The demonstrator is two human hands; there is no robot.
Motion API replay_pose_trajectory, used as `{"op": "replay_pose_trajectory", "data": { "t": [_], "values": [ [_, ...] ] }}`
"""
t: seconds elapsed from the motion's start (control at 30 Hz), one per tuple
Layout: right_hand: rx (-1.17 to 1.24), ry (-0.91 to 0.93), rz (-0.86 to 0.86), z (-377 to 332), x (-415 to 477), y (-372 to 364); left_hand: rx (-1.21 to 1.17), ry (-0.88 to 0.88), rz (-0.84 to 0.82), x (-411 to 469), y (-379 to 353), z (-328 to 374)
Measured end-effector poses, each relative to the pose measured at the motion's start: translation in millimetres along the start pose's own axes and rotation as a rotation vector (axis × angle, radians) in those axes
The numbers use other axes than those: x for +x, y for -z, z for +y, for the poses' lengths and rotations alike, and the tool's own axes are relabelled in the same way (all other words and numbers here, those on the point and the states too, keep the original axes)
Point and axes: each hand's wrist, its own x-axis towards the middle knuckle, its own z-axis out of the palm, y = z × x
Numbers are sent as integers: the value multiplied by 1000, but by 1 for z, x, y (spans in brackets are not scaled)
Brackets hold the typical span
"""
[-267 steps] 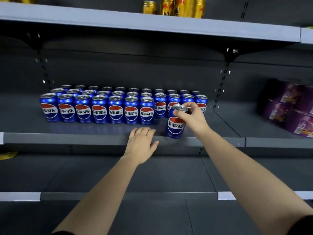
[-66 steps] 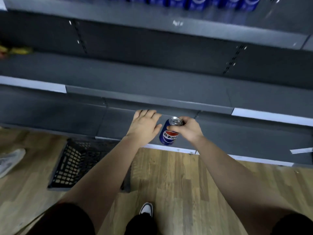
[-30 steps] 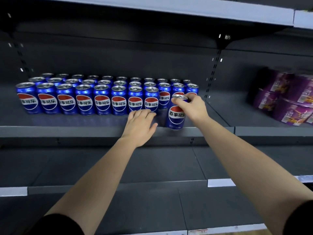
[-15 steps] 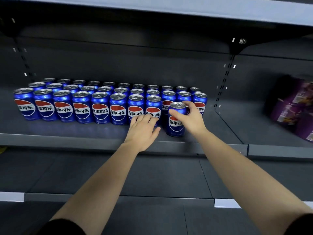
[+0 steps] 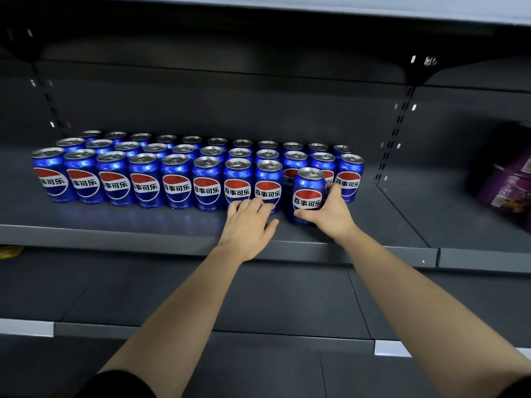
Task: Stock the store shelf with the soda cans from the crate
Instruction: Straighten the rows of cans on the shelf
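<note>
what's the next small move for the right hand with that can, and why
Probably nudge the can back and left until it lines up with the front row, then let go. The right hand grips it low, it stands upright on the shelf a little ahead of that row, and the left hand touches that row.

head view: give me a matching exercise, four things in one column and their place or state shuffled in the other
1. left hand
2. right hand
3. held can
4. purple packs

A. blurred, at the far right
B. upright, gripped, label facing the camera
C. fingers straight, before the front-row cans
D. curled round a can

Pairs: 1-C, 2-D, 3-B, 4-A
</note>
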Motion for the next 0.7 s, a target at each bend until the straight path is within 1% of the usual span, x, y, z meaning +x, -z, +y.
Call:
{"op": "replay_pose_trajectory", "data": {
  "t": [0.5, 0.7],
  "values": [
    [-121, 86, 69, 0, 19, -17, 2, 15, 21, 0, -5, 0],
    [-100, 100, 58, 2, 21, -15, 5, 20, 22, -1, -3, 0]
  ]
}}
